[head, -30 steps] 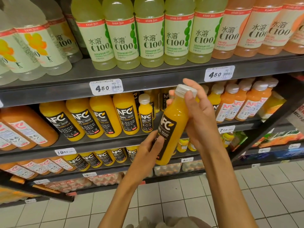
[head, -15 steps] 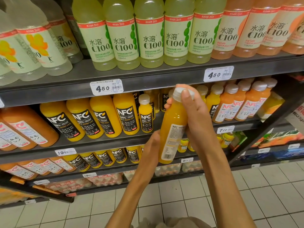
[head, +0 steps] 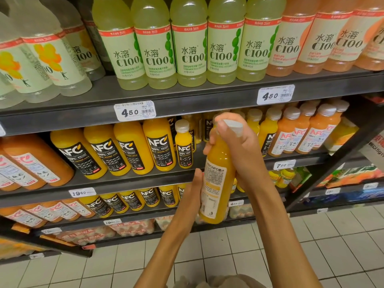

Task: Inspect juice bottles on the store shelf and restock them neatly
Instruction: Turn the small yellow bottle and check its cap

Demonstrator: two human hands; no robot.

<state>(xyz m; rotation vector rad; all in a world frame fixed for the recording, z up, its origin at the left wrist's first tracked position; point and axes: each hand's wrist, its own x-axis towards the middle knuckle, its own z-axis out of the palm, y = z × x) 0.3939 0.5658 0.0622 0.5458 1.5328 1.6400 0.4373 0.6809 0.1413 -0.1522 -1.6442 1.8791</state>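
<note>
While both hands' fingers still grip it, the bottle (head: 216,179) now shows its back label.

A bright orange-yellow juice bottle (head: 215,183) with a white cap and a pale label with small dark print is being shown. Black labels with white letters are being carried by the yellow bottles (head: 116,150) behind. Pale green bottles (head: 191,44) above are being banded in red.

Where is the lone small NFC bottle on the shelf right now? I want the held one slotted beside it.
In the head view the small NFC bottle stands upright on the middle shelf, just right of the big NFC bottles and left of the held bottle.
</note>
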